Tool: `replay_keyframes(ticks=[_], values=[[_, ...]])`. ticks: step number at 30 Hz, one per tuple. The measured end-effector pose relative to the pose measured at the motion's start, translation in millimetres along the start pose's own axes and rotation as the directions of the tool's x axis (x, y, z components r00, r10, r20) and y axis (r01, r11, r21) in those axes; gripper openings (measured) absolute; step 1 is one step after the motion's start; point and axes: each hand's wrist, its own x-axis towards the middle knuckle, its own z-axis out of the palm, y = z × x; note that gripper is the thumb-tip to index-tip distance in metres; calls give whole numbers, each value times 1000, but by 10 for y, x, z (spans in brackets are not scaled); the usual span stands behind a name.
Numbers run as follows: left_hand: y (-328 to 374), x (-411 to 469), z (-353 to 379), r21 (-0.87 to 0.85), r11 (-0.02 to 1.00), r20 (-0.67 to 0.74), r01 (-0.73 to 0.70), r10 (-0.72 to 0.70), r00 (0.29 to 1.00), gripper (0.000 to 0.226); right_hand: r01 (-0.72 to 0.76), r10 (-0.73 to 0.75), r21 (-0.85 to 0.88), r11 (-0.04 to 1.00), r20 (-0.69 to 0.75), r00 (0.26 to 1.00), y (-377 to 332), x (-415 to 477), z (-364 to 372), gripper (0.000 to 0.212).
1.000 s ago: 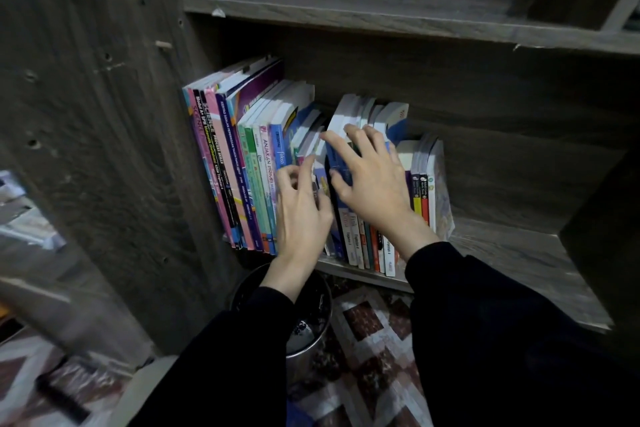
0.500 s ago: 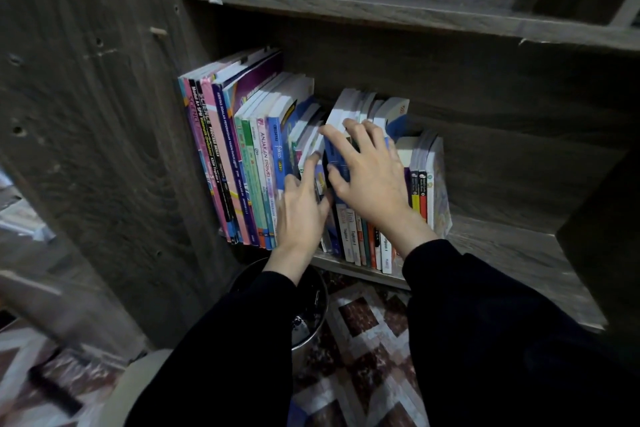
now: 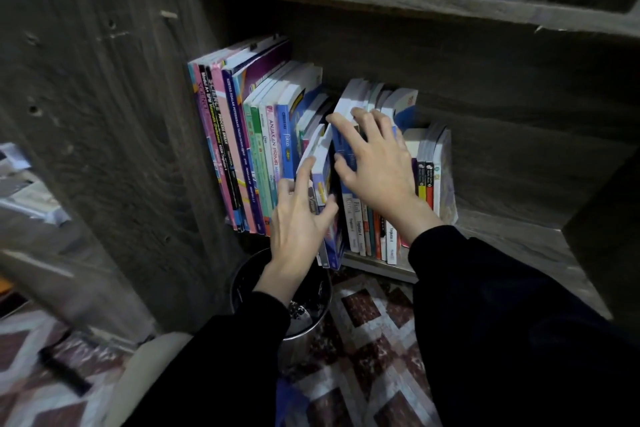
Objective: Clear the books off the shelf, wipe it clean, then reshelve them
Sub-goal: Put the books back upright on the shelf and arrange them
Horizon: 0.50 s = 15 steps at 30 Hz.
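Facing a dark wooden shelf running across the middle of the frame, with a second board crossing above it near the top. Looking at a row of books standing upright on it at the centre and centre-left, packed against the left wall of the bookcase, showing spines in pink, purple, green, blue and white.

Pinching a thin blue-and-white book with the left hand, just left of centre: thumb curling onto its right face, forefinger stretching up along its left edge. Tilting that book out of line with its neighbours, though not lifting it clear of the row.

Laying the right hand over the books just to the right, at the centre of the frame, fingers spread and fairly straight, fingertips reaching up to the top edges, palm resting against the spines.

Wearing black sleeves, coming in from the bottom edge.

Standing over a round metal bin at lower centre, directly under the left wrist, on a floor patterned in red-brown and white diamonds. Noting a dark stick-like thing lying at the lower left, too blurred for naming.
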Motion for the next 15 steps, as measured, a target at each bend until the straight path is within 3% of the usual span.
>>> replay_keyframes(ticks=[2,6,11,15], values=[[-1,17,40,-34,999,43,27,-26,999,76,1,0,-3,1000,13,1000,0,3,-15,57],[83,6,2,-94,992,106,84,-74,992,73,8,-8,-7,1000,42,999,3,2,-32,56],[169,-110,-389,-29,998,172,55,-50,984,72,20,-18,-18,1000,88,996,-13,23,-50,55],[270,-171,-780,-3,999,350,49,-45,936,61,21,-25,17,1000,235,972,-147,108,-87,59]])
